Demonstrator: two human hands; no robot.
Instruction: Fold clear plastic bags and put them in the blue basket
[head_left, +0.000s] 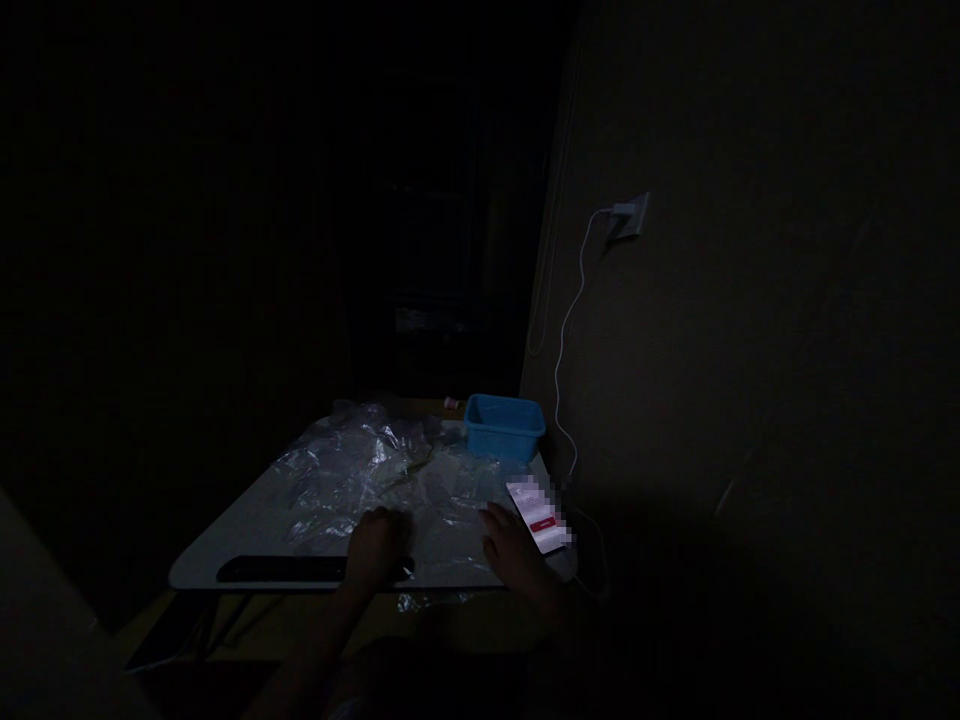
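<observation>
Thin clear plastic bags (352,455) lie crumpled over the white folding table (225,535), with more of the film spread flat toward the right. At the near edge, beside a long dark slot-like strip (292,569), my left hand (373,545) rests with its fingers curled down; shadow hides what they hold, if anything. My right hand (514,550) lies over the film at the table's near right, fingers apart and holding nothing visible. Just right of it is a lit phone (531,505), its screen partly blurred out.
A blue plastic basket (504,428) stands at the table's far right corner. Behind it lies a small pinkish-white object (451,403). From a wall socket (634,215), a white cable (561,350) hangs down along the right wall toward the phone. The room is very dark.
</observation>
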